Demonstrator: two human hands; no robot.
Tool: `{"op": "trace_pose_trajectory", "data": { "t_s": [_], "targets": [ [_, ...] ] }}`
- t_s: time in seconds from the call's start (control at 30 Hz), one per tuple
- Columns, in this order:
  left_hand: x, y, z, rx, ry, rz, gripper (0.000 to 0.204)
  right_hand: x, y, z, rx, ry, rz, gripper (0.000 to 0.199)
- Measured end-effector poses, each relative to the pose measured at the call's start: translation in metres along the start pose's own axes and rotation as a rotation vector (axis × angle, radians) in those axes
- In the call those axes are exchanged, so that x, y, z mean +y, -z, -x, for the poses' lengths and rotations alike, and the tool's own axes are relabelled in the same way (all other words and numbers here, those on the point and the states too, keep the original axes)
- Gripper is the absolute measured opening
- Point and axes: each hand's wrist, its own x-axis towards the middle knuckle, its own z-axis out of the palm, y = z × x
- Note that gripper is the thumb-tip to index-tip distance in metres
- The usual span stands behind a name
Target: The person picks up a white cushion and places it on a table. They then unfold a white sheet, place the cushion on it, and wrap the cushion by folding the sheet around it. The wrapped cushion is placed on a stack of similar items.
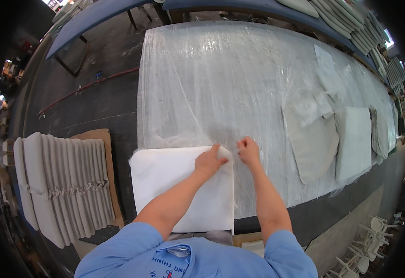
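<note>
A white, squarish padded cushion [170,190] lies flat at the near edge of the table, in front of my body. My left hand [207,161] rests on its far right corner, thumb on top and fingers curled at the edge. Just right of that corner, my right hand [248,150] is raised in a closed pinch, apart from the cushion. Whatever its fingers hold, if anything, is too small to make out. A thin, wispy white edge of material [179,140] shows along the cushion's far side.
Clear plastic film covers the wide table [221,83]. On its right lie a beige fabric piece [311,143], a white pad [353,139] and crumpled scraps [313,106]. A tied stack of grey cushions [68,180] stands at left. Blue-topped tables [96,23] stand beyond; white chairs [364,245] are lower right.
</note>
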Motion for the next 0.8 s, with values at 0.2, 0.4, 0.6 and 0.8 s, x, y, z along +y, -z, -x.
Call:
{"op": "trace_pose_trajectory", "data": {
  "t_s": [0.2, 0.4, 0.6, 0.8],
  "targets": [
    [0.002, 0.002, -0.004, 0.034, -0.066, -0.005, 0.080, 0.038, -0.011, 0.046, 0.129, 0.082, 0.361, 0.012],
    [-0.019, 0.029, 0.011, -0.159, 0.025, 0.565, 0.070, 0.034, 0.009, 0.099, 0.350, 0.048, -0.151, 0.015],
    [-0.053, 0.038, 0.083, -0.090, -0.002, 0.841, 0.063, 0.020, 0.006, 0.132, 0.394, -0.044, -0.434, 0.024],
    [-0.079, 0.058, 0.158, -0.174, 0.027, 1.165, 0.063, -0.008, -0.013, 0.165, 0.008, -0.096, -0.715, 0.022]
  ]
}}
